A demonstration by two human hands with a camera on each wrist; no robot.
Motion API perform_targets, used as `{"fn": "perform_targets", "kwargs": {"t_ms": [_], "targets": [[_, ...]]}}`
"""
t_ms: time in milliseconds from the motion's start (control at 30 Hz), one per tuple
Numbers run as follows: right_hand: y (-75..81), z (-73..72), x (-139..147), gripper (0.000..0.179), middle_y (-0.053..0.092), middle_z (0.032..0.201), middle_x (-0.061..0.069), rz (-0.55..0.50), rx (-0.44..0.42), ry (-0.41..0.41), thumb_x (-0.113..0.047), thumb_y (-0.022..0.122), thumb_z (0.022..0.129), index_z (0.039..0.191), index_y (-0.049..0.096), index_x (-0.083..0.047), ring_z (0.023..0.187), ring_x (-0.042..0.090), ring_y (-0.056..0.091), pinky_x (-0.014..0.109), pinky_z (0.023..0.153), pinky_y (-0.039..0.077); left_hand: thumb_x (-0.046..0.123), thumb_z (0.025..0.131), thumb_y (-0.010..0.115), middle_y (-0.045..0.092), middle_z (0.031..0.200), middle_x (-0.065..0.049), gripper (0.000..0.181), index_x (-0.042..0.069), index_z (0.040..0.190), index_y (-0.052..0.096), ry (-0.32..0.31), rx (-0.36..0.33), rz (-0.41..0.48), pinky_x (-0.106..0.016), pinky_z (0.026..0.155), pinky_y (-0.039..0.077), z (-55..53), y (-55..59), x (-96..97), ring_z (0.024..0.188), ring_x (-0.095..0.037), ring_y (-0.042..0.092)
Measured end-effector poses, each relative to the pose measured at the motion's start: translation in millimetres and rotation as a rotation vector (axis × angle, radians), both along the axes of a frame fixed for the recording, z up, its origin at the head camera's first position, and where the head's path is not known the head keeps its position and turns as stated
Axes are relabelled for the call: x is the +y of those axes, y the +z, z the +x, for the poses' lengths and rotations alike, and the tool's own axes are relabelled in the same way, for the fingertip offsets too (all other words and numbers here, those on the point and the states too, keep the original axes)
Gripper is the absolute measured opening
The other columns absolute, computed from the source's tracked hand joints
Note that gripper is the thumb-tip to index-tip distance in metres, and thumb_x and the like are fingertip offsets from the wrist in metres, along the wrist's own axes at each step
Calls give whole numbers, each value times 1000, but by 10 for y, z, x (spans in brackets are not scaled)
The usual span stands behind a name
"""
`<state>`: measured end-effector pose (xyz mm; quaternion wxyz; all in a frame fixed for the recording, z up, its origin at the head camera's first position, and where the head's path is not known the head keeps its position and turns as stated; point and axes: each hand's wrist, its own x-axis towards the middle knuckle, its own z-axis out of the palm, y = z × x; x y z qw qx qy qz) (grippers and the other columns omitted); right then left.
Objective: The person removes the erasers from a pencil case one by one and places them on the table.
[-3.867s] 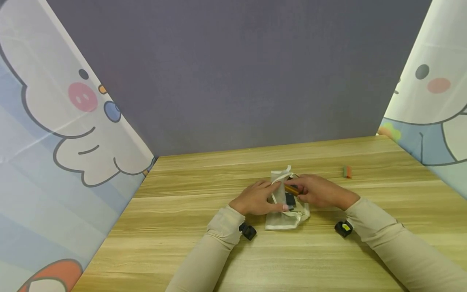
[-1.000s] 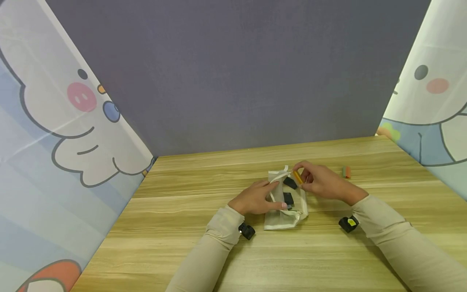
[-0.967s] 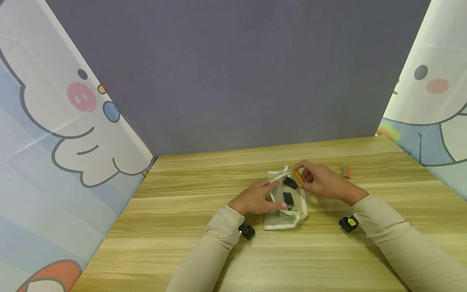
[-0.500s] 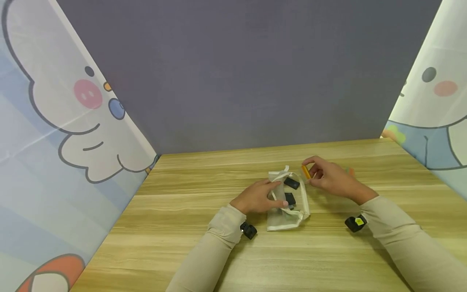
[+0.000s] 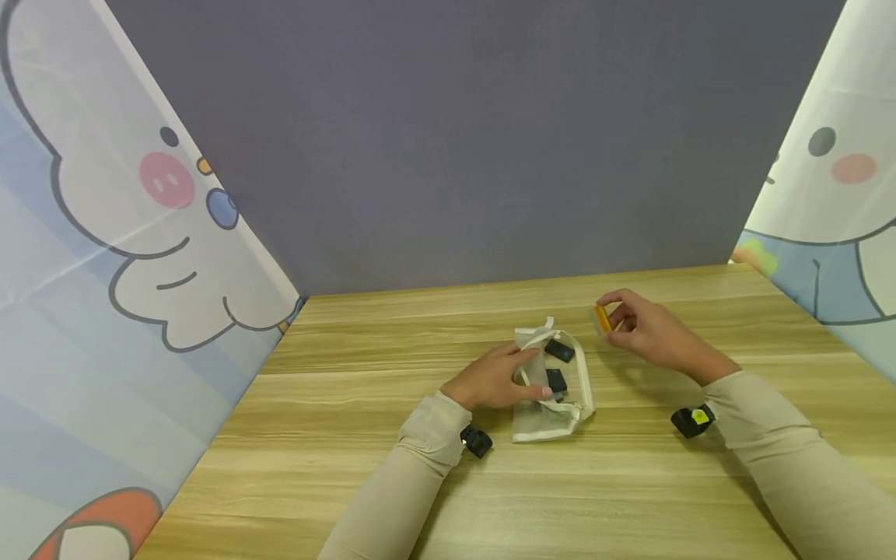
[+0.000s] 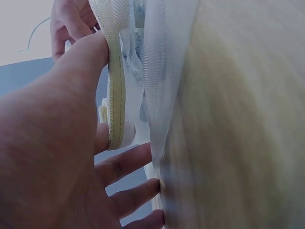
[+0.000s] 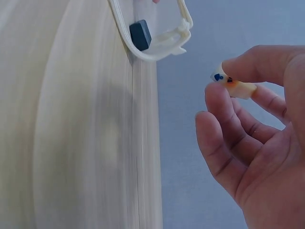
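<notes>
A mesh pouch [image 5: 586, 377] with cream trim lies on the table, its mouth spread. My left hand [image 5: 490, 379] holds the near-left edge of that mouth, thumb and forefinger at the trim. In the left wrist view the trim [image 6: 116, 90] runs along the thumb and a fingertip, the other fingers below. Two dark blocks [image 5: 559, 350] show inside the pouch, plus a smaller grey piece [image 5: 558, 397] by my thumb. To the pouch's right, my right hand [image 5: 654, 334] pinches a small orange bar [image 5: 603, 319] between thumb and fingertips; blue marks show on its end in the right wrist view.
The wood-grain table [image 5: 336, 443] ends at a grey wall panel [image 5: 462, 155] at the back. Cartoon-printed cloths [image 5: 84, 257] hang on both sides. Black wrist devices [image 5: 693, 420] sit under both cuffs.
My right hand has lifted the orange bar out of the pouch and carried it right and back. It now covers the green-and-orange piece on the table. My left hand has stayed put.
</notes>
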<state>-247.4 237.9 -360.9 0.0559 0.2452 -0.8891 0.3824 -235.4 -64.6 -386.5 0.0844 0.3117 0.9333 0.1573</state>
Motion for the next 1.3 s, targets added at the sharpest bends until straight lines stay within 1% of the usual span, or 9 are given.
{"fn": "perform_targets", "kwargs": {"t_ms": [200,400,600,767,900,1000,1167,1233,1300], "targets": [[7,-10,68,50,64,99,14,-7,6,-29,-1,70,92,137,47,-2,81,23,64,31,63,52,70,93,53,35,157,2,82,28,159,31,1,3,-8,-39,108,39,12,0,-10,141,-19,37],[-15,-45,131,52,62,102,18,-39,1,-57,-4,69,93,138,44,4,83,23,63,29,65,52,70,93,52,37,155,3,81,28,160,31,-1,12,-17,-37,105,41,16,8,-10,137,-18,41],[-27,-62,191,54,60,104,19,-55,-2,-82,-5,70,93,137,43,7,84,20,61,27,64,51,69,94,52,39,153,3,81,27,159,32,-9,16,-9,-36,104,42,11,7,-12,135,-16,43],[-33,-61,259,53,58,104,21,-64,-22,-98,-8,69,94,138,43,8,83,21,61,27,63,52,68,94,53,39,152,2,81,25,159,32,-13,10,9,-35,104,41,8,2,-11,134,-16,42],[-49,-61,325,52,58,105,20,-53,-37,-124,-12,67,96,139,43,6,83,20,61,29,62,52,68,94,53,42,148,1,81,24,159,32,-21,13,14,-33,101,43,5,-1,-4,128,-15,46],[-69,-68,357,52,59,105,21,-53,-50,-129,-15,67,98,139,44,6,78,20,62,31,60,53,67,94,53,44,146,1,81,24,159,33,-24,8,18,-32,99,44,6,-1,-3,125,-15,47],[-96,-88,376,50,60,101,21,-60,-51,-122,-12,66,97,137,45,7,70,20,62,33,56,53,66,94,54,45,143,1,80,24,159,33,-25,3,26,-32,97,45,20,15,-11,120,-14,49],[-104,-94,382,48,61,100,20,-41,-51,-136,-11,67,96,136,47,6,71,19,61,31,56,52,66,95,54,47,140,1,79,24,159,34,-28,7,24,-32,93,45,23,20,-11,114,-14,51],[-108,-99,389,48,61,99,19,-24,-65,-147,-11,67,95,136,48,6,72,19,61,31,57,52,66,95,54,47,139,1,79,25,159,34,-26,13,15,-32,90,46,26,22,-11,113,-13,51]]}}
